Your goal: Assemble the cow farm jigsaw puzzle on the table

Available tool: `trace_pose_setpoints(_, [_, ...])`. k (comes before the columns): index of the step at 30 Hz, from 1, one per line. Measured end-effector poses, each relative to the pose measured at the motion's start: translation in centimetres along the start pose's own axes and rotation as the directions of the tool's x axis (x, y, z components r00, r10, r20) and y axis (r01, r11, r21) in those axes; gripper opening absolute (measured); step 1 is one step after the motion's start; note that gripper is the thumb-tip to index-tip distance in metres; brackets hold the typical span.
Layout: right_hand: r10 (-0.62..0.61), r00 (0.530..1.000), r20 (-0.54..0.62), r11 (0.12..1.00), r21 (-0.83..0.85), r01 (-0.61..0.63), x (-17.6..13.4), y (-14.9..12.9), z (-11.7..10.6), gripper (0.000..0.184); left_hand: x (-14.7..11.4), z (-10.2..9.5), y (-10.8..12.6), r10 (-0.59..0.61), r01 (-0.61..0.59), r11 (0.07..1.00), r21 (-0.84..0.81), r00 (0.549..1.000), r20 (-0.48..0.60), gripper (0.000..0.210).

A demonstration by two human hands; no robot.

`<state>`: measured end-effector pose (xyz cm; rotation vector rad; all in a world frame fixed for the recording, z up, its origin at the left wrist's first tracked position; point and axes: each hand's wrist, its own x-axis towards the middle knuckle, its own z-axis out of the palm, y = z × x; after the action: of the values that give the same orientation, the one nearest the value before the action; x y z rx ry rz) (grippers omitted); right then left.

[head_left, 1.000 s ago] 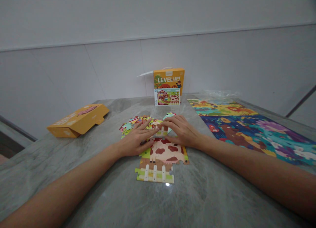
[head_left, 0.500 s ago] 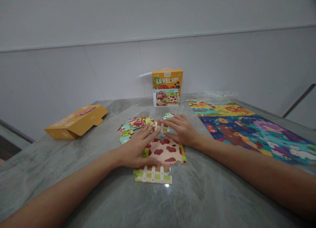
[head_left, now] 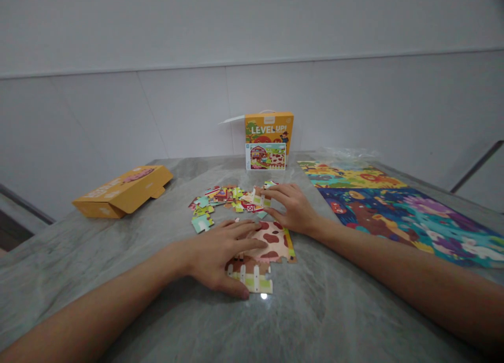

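Joined puzzle pieces [head_left: 273, 242] with a pink, brown-spotted cow and a white fence lie in front of me. My left hand [head_left: 226, 250] is spread over their left side, palm down, and hides part of the picture. Farther back, my right hand [head_left: 293, 208] grips a puzzle piece [head_left: 260, 198] with a white fence on it between thumb and fingers. This piece is over the right end of a heap of loose puzzle pieces [head_left: 222, 196]. Some pieces near the right fingertips are partly hidden.
At the back stand an orange "LEVEL UP!" box [head_left: 270, 127] and a farm picture card [head_left: 268, 157]. An orange box [head_left: 124, 191] lies at the left. Two put-together puzzles [head_left: 394, 211] lie at the right, with clear plastic wrap [head_left: 346, 153] behind them.
My left hand has come back from the loose pieces toward me and now rests on the joined section. My right hand has lifted the fence piece slightly and turned it.
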<state>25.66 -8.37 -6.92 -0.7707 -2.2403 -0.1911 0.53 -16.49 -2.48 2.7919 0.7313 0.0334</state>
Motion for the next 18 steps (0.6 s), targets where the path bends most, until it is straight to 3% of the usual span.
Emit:
trace_pose_setpoints(5, [-0.106, 0.994, 0.014, 0.962, 0.255, 0.099, 0.4, -0.8, -0.9, 0.032, -0.7, -0.3, -1.1, -0.051, 0.053, 0.998, 0.044, 0.998, -0.038, 0.078])
trace_pose_setpoints(7, [-0.167, 0.977, 0.13, 0.936, 0.331, 0.116, 0.2, -1.3, -1.8, 0.032, -1.0, -0.5, -1.8, -0.061, 0.062, 0.997, 0.056, 0.998, -0.028, 0.077])
trace_pose_setpoints(11, [-0.215, 0.892, 0.397, 0.925, 0.376, 0.056, -1.6, -2.6, -3.6, 0.036, -1.3, -0.8, -2.4, -0.033, 0.033, 0.999, 0.04, 0.999, -0.001, 0.073])
trace_pose_setpoints(15, [-0.151, 0.91, 0.386, 0.93, 0.368, -0.002, -4.0, -3.6, -4.7, 0.039, -1.3, -0.9, -2.3, -0.069, 0.068, 0.997, 0.026, 0.997, 0.023, 0.078])
trace_pose_setpoints(18, [-0.179, 0.914, 0.365, 0.916, 0.4, 0.02, -4.4, -3.9, -4.8, 0.038, -1.2, -0.9, -2.3, -0.074, 0.074, 0.997, 0.003, 0.997, 0.005, 0.08])
